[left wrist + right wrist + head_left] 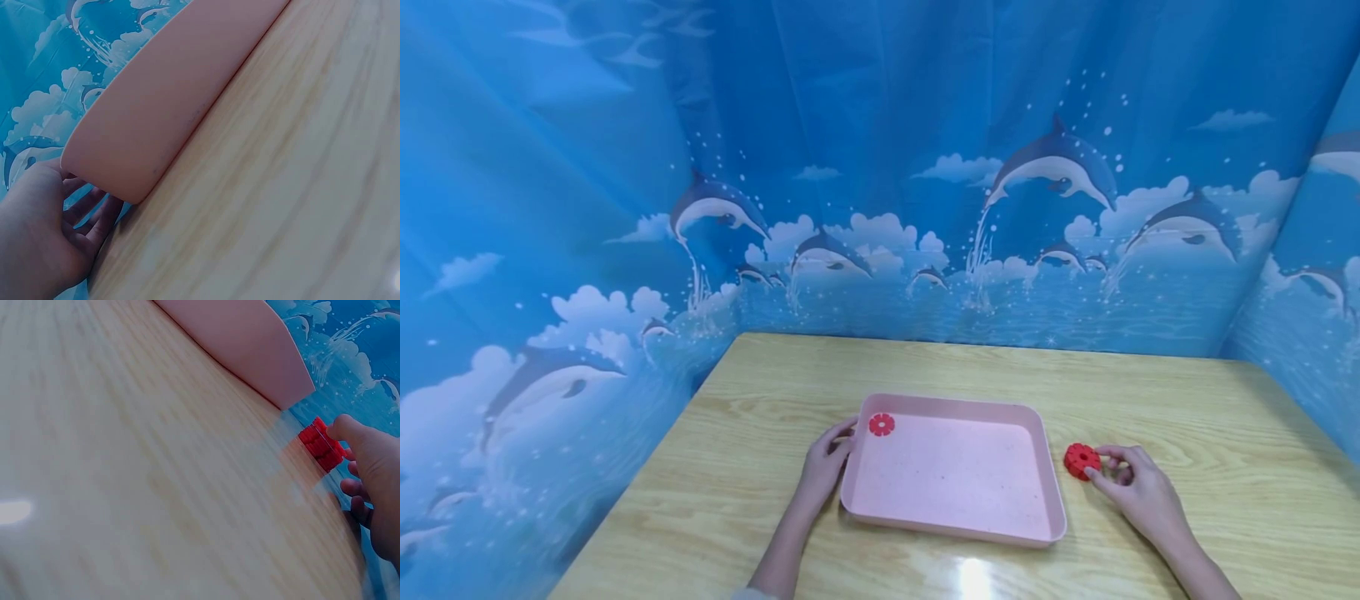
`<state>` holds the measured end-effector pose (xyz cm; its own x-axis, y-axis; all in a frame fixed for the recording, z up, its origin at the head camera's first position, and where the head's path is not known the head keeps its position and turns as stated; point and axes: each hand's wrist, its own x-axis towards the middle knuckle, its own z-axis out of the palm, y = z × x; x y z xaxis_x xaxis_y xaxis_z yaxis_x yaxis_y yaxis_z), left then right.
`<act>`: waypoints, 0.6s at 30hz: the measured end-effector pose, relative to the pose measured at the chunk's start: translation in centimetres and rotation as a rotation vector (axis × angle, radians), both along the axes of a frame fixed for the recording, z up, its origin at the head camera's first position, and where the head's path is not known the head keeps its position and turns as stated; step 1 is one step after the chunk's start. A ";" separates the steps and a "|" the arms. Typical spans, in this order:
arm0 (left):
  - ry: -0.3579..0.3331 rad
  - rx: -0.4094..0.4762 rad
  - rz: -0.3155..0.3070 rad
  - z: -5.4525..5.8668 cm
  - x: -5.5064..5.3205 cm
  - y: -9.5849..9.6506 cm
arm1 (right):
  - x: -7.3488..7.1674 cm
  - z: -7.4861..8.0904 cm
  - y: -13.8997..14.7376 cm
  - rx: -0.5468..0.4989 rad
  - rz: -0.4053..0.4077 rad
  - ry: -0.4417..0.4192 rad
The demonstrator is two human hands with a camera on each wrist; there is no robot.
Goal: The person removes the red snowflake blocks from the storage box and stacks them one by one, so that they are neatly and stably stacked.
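My left hand (824, 468) holds the left side of a pink rectangular tray (955, 533). In the left wrist view, that hand (53, 219) has its thumb by the rim and its fingers bent against the outer wall at the tray corner (131, 144). A flat red notched disc (882, 425) lies inside the tray, in the far left corner. To the right of the tray, my right hand (1138, 492) pinches a stack of red notched discs (1082, 461) between thumb and fingers. In the right wrist view the stack (322, 444) sits on its edge layers, close to the tabletop.
The tray stands on a light wood-grain table (760, 392). Behind and beside the table hangs a blue curtain (880, 167) printed with dolphins and clouds. A bright light reflection shows on the table near its front.
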<state>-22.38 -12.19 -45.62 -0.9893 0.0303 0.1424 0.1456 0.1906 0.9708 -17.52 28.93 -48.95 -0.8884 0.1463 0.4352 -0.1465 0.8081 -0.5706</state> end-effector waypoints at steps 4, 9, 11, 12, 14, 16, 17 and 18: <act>-0.003 -0.005 0.000 0.1 0.0 0.0 | 0.0 0.0 0.0 0.001 0.000 0.000; 0.000 -0.012 0.004 0.1 0.0 0.0 | 0.0 0.1 0.0 -0.003 -0.002 -0.006; 0.000 -0.011 0.006 0.2 0.0 0.1 | 0.0 0.1 0.0 -0.003 -0.003 -0.008; -0.002 -0.008 0.008 0.2 0.0 0.1 | 0.0 0.1 0.0 -0.003 -0.003 -0.009; -0.006 -0.010 0.009 0.2 0.0 0.1 | 0.0 0.1 0.0 -0.003 -0.004 -0.014; -0.008 -0.013 0.008 0.2 0.0 0.1 | 0.1 0.1 0.0 -0.004 -0.005 -0.019; -0.007 -0.015 0.008 0.2 0.0 0.1 | 0.1 0.1 0.0 -0.004 -0.005 -0.022; -0.008 -0.017 0.007 0.1 0.0 0.1 | 0.1 0.1 0.0 -0.004 -0.006 -0.024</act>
<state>-22.40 -12.08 -45.48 -0.9906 0.0253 0.1344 0.1368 0.2083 0.9685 -17.45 28.96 -48.89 -0.8976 0.1535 0.4133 -0.1279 0.8064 -0.5774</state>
